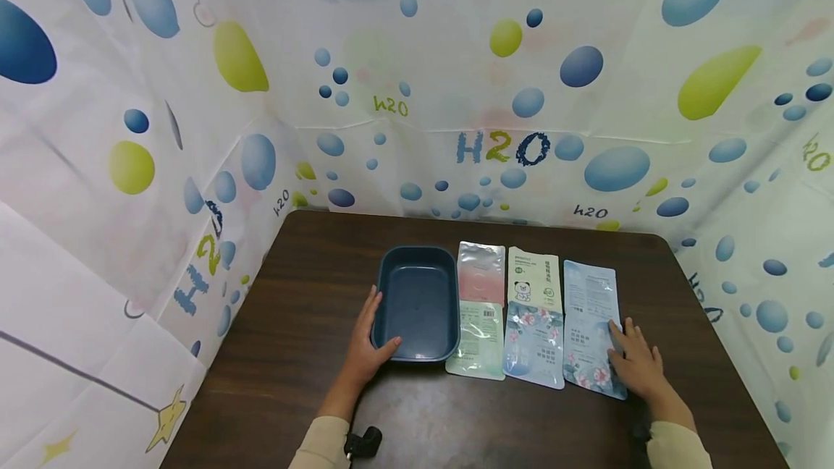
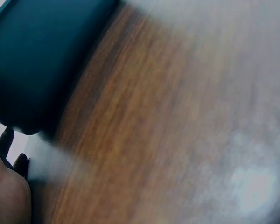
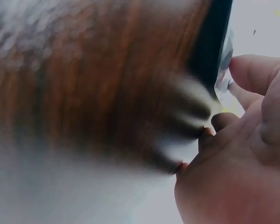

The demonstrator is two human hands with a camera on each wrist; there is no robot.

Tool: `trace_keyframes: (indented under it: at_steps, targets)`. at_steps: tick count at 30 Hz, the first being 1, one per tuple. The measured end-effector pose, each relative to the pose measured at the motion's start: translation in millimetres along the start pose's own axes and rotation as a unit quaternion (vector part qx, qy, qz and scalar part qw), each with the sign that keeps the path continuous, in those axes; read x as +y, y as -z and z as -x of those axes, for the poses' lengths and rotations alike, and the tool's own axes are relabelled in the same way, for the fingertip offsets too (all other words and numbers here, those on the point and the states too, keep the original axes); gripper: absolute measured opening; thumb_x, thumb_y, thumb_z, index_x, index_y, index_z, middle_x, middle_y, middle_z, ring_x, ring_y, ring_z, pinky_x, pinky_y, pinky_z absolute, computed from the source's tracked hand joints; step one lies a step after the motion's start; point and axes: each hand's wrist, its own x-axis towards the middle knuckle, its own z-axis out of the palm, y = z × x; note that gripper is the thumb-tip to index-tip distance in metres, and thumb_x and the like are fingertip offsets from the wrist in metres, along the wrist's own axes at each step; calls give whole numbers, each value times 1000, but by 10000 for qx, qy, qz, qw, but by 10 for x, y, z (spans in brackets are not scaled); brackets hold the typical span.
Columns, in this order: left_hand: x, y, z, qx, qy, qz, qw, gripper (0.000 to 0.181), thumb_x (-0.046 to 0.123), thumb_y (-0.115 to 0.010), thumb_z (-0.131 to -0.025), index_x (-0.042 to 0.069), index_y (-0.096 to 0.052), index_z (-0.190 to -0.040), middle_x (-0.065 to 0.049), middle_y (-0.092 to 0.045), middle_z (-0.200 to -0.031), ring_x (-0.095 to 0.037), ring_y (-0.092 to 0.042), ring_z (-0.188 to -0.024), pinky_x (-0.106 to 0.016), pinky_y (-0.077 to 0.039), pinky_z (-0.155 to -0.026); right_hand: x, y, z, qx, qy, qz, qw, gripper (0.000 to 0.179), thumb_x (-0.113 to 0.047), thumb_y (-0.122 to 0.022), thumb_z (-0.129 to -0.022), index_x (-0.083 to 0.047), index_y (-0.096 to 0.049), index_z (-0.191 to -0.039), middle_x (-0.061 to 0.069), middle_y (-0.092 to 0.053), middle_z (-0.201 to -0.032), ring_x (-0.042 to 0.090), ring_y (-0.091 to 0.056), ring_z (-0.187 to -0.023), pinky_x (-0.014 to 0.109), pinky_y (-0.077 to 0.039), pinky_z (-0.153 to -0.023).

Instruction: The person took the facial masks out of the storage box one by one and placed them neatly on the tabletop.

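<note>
A dark blue rectangular tray (image 1: 418, 355) sits on the table in the head view. My left hand (image 1: 366, 342) is at its near left corner, fingers extended along the left side and thumb at the near rim. At the right end of a row of flat sachets lies a light blue sachet (image 1: 589, 302) with pink flowers at its near end. My right hand (image 1: 638, 364) rests at its right edge, thumb and index fingertip touching it, the other fingers spread over the table. In the right wrist view the thumb (image 3: 254, 70) meets the sachet's shiny edge (image 3: 222, 77).
Between tray and blue sachet lie a silver-pink sachet (image 1: 481, 270), a green one (image 1: 478, 342), a cream one with a bear (image 1: 534, 273) and a blue floral one (image 1: 533, 346). The brown wooden table (image 1: 313, 273) meets a printed curtain (image 1: 404, 165) behind.
</note>
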Motion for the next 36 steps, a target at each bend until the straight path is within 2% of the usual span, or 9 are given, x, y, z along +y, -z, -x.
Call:
trace_keyframes:
  at_steps: [5, 9, 13, 17, 21, 24, 29, 32, 36]
  targets:
    - [-5, 4, 5, -40, 47, -32, 10000, 91, 19, -77, -83, 4, -30, -160, -10, -16, -173, -37, -17, -156, -73, -21, -115, -16, 8, 5, 177, -77, -55, 9998, 70, -28, -48, -104, 4, -19, -159, 37, 8, -163, 59, 6, -150, 78, 9, -113]
    - [-8, -8, -2, -55, 75, -42, 9999, 92, 20, -77, -84, 7, -29, -161, -8, -16, -173, -39, -17, -156, -73, -20, -116, -54, 50, 1, 339, -225, -68, 9991, 73, -35, -48, -105, 5, -19, -159, 38, 7, -163, 66, 0, -146, 80, 0, -113]
    - [4, -13, -1, -56, 91, -26, 9999, 92, 20, -77, -84, 7, -29, -161, -9, -16, -173, -41, -16, -156, -73, -19, -116, -76, 78, 10, 377, -426, -231, 9981, 75, -38, -46, -106, 1, -15, -161, 34, 10, -165, 66, 0, -146, 81, -8, -111]
    - [8, -7, 17, -58, 81, -24, 9999, 91, 20, -77, -84, 5, -29, -160, -9, -16, -173, -30, -16, -157, -74, -19, -116, -106, 73, 34, 524, -438, -356, 9970, 73, -39, -44, -107, 1, -15, -161, 35, 8, -165, 65, -1, -148, 81, -11, -111]
    - [-9, -1, 28, -41, 38, -14, 10000, 91, 20, -77, -84, 5, -29, -160, -9, -15, -173, -16, -15, -157, -75, -19, -115, -182, 47, 35, 1033, -344, -462, 9930, 69, -35, -44, -107, 3, -20, -160, 36, -2, -166, 63, -6, -149, 80, -12, -112]
    - [-29, -13, 26, -40, -78, -24, 10000, 90, 18, -75, -85, 3, -28, -160, -11, -15, -173, -24, -16, -158, -75, -19, -115, -252, 47, 38, 1470, -167, -478, 9878, 65, -30, -46, -107, 4, -25, -158, 36, -10, -165, 62, -12, -148, 78, -15, -113]
    - [-9, -9, 14, 43, -294, -88, 9995, 82, 12, -68, -88, 2, -28, -160, -18, -16, -171, -47, -18, -154, -77, -17, -113, -443, 104, 32, 1834, 53, -675, 9807, 64, -31, -46, -107, 2, -27, -159, 33, -16, -166, 60, -18, -148, 76, -17, -114]
    - [76, 27, -35, 144, -313, -229, 9991, 79, 13, -65, -90, 5, -29, -160, -18, -16, -171, -49, -18, -153, -78, -15, -112, -595, 173, 13, 2001, 26, -1015, 9745, 65, -35, -46, -107, -3, -26, -161, 27, -15, -169, 55, -17, -152, 74, -16, -116]
    - [283, 97, -197, 230, -306, -653, 9971, 75, 19, -63, -93, 5, -31, -160, -19, -18, -171, -47, -19, -154, -78, -16, -113, -806, 300, 0, 2235, -38, -1479, 9634, 65, -38, -46, -107, -12, -25, -163, 18, -16, -171, 48, -15, -156, 71, -15, -119]
